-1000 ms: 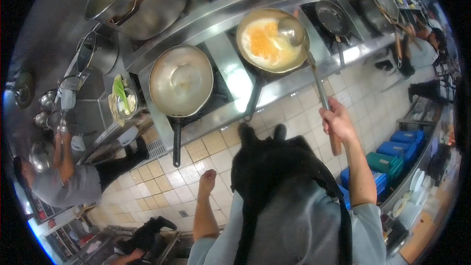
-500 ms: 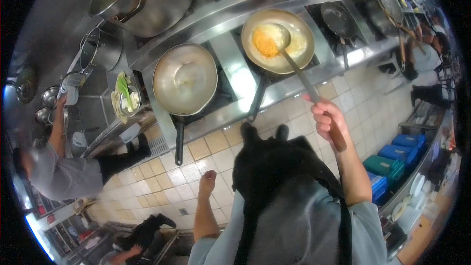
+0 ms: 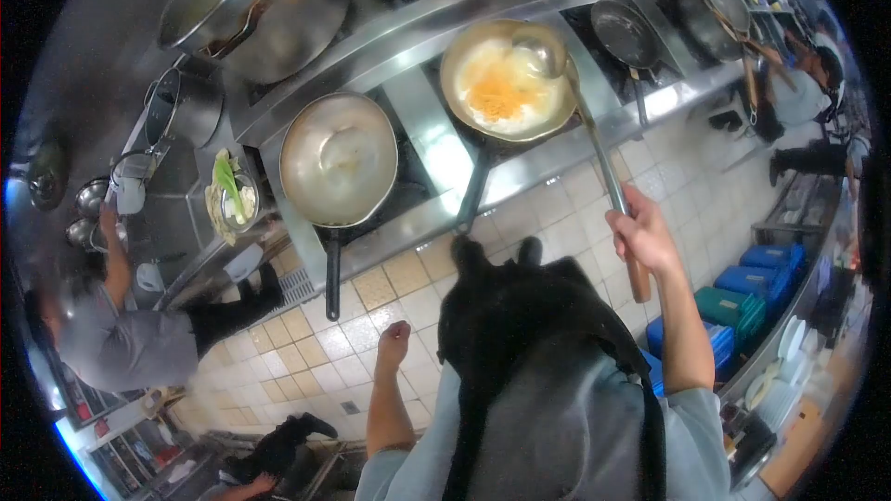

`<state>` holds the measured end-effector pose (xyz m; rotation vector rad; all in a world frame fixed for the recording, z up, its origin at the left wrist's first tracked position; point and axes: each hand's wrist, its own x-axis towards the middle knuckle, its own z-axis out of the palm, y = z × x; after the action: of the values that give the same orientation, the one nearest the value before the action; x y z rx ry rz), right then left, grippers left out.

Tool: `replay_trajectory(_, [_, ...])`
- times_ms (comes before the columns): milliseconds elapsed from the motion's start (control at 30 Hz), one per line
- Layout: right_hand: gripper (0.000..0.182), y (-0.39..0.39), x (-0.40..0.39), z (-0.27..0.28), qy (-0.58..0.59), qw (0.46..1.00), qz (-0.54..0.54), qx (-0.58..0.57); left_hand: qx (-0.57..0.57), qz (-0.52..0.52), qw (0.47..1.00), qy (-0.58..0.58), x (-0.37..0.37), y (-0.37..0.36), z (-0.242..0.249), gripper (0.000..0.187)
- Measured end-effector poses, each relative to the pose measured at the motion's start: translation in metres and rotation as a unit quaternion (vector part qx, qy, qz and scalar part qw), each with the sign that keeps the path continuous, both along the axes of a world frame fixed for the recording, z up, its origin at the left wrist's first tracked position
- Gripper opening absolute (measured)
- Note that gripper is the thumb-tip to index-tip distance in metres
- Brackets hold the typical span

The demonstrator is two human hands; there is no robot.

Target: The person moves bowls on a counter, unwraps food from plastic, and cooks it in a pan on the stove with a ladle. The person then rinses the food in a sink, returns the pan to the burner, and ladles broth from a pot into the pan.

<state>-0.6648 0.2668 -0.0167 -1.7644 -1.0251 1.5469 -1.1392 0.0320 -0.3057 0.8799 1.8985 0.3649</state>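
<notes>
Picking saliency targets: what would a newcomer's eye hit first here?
Probably the orange-and-white food in the pan at upper centre, with the right hand holding a ladle over it. Next, the bare pan to its left.

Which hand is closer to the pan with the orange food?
Right. The right hand holds the ladle in front of the pan, a bit right; the left hand hangs farther back, to the left.

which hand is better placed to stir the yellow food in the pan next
Right, most likely. The right hand grips the ladle, whose bowl is inside the pan with the yellow food. The left hand is farther from that pan, with nothing visible in it.
</notes>
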Motion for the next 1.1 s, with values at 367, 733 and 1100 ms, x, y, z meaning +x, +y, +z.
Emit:
replay_trajectory(367, [0.051,-0.02,-0.013,-0.022,-0.002,0.999,0.05,-0.017,0.021,-0.019,1.0,0.002,0.0,-0.004,-0.01,0.036])
replay_trajectory(733, [0.051,-0.027,0.013,-0.04,-0.135,0.987,0.086,0.028,-0.014,0.003,1.0,0.014,-0.007,-0.011,0.001,0.036])
replay_trajectory(1100, [0.05,-0.022,0.01,-0.051,-0.186,0.978,0.082,0.048,-0.008,-0.014,1.0,0.024,-0.008,0.007,0.021,0.035])
